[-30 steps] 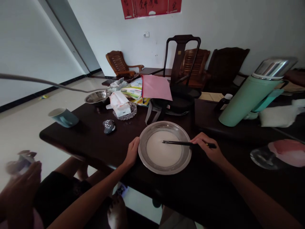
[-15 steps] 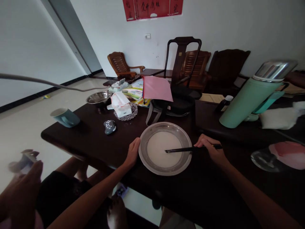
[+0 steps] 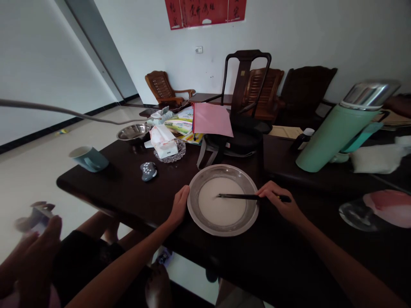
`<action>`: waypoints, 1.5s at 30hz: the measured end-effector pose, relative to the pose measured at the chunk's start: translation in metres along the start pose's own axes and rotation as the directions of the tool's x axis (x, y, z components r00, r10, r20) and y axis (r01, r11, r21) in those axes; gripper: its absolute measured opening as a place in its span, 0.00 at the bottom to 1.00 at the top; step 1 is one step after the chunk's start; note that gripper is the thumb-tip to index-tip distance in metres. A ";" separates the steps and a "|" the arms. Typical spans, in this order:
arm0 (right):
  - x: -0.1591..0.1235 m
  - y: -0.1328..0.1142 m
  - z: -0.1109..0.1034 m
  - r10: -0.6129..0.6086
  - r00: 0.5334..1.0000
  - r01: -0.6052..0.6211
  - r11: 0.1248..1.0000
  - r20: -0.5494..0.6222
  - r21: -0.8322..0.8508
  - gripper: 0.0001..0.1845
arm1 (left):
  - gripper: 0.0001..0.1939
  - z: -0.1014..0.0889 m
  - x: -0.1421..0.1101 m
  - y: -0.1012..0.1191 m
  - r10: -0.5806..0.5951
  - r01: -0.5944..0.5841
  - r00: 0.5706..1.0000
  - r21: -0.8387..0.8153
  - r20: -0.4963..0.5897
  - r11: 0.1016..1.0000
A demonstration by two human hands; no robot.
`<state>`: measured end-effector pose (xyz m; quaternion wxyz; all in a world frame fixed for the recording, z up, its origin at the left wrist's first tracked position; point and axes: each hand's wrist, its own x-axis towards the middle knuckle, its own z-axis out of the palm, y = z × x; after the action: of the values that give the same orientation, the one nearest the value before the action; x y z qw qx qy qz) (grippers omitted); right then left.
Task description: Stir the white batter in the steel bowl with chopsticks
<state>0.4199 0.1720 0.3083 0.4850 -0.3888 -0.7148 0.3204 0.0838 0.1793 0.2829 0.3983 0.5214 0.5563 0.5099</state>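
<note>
at far left, another person's hands (image 3: 37, 244) hold a greyish object, blurred, above the floor. at the left end of the dark worktop (image 3: 128, 194) stands a blue-grey mug (image 3: 93, 159), its handle toward the viewer. right of it and farther back lies a shallow metal basin (image 3: 133, 133); nearer the viewer is a grey, rounded object with white spots (image 3: 148, 171). next, a tissue pack (image 3: 164, 143) rests on a clear glass dish (image 3: 179, 149), with colourful booklets (image 3: 180, 124) behind. the left hand (image 3: 179, 206) is clamped on the near-left rim of a round metal bowl (image 3: 221, 230), which sits toward the front of the worktop and contains an opaque white liquid (image 3: 221, 211). behind the bowl, a pink folder (image 3: 212, 120) lies against a black bag (image 3: 242, 145). the right hand (image 3: 279, 197), well apart from the left, is closed around black chopsticks (image 3: 237, 196); these cross the right rim nearly level, tips pointing left over the middle of the liquid. farther right stand a dark bottle with a white cap (image 3: 302, 140) and, just beside it, a green thermos (image 3: 335, 139) with a silver top. a white packet (image 3: 372, 159) and a pink and clear object (image 3: 385, 208) complete the right side.
</note>
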 end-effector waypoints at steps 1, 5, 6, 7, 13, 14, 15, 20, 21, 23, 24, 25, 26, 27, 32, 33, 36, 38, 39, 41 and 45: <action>0.000 0.000 -0.001 0.006 1.000 -0.006 1.000 -0.025 0.000 0.15 | 0.24 0.000 0.000 0.000 -0.002 0.002 1.000 -0.004 0.003 1.000; 0.000 0.001 -0.002 0.035 0.999 -0.034 0.998 -0.029 0.051 0.18 | 0.23 -0.001 -0.001 -0.002 -0.010 0.010 1.000 -0.004 0.013 1.000; 0.000 0.001 -0.002 0.036 0.999 -0.036 0.998 -0.003 0.050 0.18 | 0.23 -0.001 -0.001 -0.002 -0.013 0.013 1.000 -0.003 0.014 1.000; 0.000 0.001 -0.002 0.033 0.999 -0.034 0.999 0.019 0.040 0.17 | 0.23 -0.001 -0.001 -0.002 -0.015 0.015 1.000 -0.002 0.014 1.000; 0.000 0.002 -0.003 0.047 0.997 -0.045 0.998 -0.058 0.031 0.17 | 0.23 0.001 -0.002 0.003 -0.027 0.027 1.000 0.010 -0.001 1.000; 0.000 0.002 -0.003 0.051 0.998 -0.049 0.998 -0.043 0.042 0.18 | 0.23 0.001 -0.002 0.004 -0.028 0.028 1.000 0.011 0.000 1.000; -0.001 0.002 -0.002 0.049 0.999 -0.049 0.998 -0.014 0.048 0.18 | 0.23 0.001 -0.002 0.005 -0.028 0.028 1.000 0.013 -0.001 1.000; -0.001 0.002 0.001 0.006 0.999 -0.006 1.000 0.032 0.008 0.14 | 0.25 0.001 -0.002 0.005 -0.016 0.017 1.000 0.019 -0.019 1.000; 0.000 0.002 0.001 0.008 1.000 -0.008 1.000 -0.006 0.012 0.14 | 0.25 0.001 -0.002 0.005 -0.011 0.012 1.000 0.020 -0.019 1.000; -0.001 0.002 -0.001 0.025 0.997 -0.022 0.999 -0.066 0.042 0.17 | 0.25 0.001 -0.001 0.004 -0.004 0.005 1.000 0.021 -0.013 1.000; -0.001 0.002 -0.001 0.034 0.997 -0.031 0.998 -0.068 0.057 0.18 | 0.25 0.001 -0.001 0.004 -0.004 0.004 1.000 0.020 -0.008 1.000; -0.001 0.002 -0.001 0.039 0.998 -0.036 0.997 -0.049 0.065 0.19 | 0.24 0.001 -0.001 0.003 -0.004 0.004 1.000 0.019 -0.004 1.000; -0.002 0.002 0.000 0.038 0.999 -0.037 0.997 -0.021 0.062 0.18 | 0.24 0.000 -0.001 0.002 -0.003 0.003 1.000 0.018 -0.004 1.000; -0.002 0.002 0.001 0.034 0.999 -0.034 0.998 0.006 0.050 0.17 | 0.24 0.000 -0.001 0.001 -0.001 0.001 1.000 0.017 -0.007 1.000; -0.001 0.002 0.001 0.032 0.997 -0.031 0.999 -0.067 0.017 0.16 | 0.24 0.000 -0.001 -0.001 -0.010 0.010 1.000 0.009 -0.008 1.000; -0.001 0.001 0.001 0.040 0.996 -0.038 0.999 -0.080 0.030 0.17 | 0.24 0.000 -0.001 0.000 -0.012 0.012 1.000 0.008 -0.005 1.000; 0.000 -0.001 0.001 0.042 0.998 -0.040 0.998 -0.035 0.041 0.19 | 0.24 0.000 -0.001 0.000 -0.017 0.017 1.000 0.006 -0.001 1.000; 0.000 -0.001 0.001 0.025 1.000 -0.025 1.000 -0.006 0.014 0.17 | 0.24 0.000 -0.001 0.001 -0.020 0.020 1.000 0.005 -0.003 1.000; 0.000 -0.002 0.001 0.020 1.000 -0.020 1.000 -0.010 0.000 0.16 | 0.25 0.000 -0.001 0.001 -0.020 0.021 1.000 0.006 -0.005 1.000; 0.000 -0.002 0.001 0.019 0.998 -0.019 1.000 -0.054 -0.005 0.16 | 0.25 0.000 -0.001 0.001 -0.020 0.020 1.000 0.009 -0.010 1.000; 0.000 -0.002 0.001 0.030 0.998 -0.028 0.999 -0.055 0.037 0.20 | 0.24 0.001 -0.001 0.000 -0.015 0.015 1.000 0.003 -0.010 1.000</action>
<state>0.4187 0.1709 0.3102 0.5069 -0.3988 -0.6895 0.3295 0.0845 0.1788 0.2830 0.3984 0.5154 0.5629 0.5086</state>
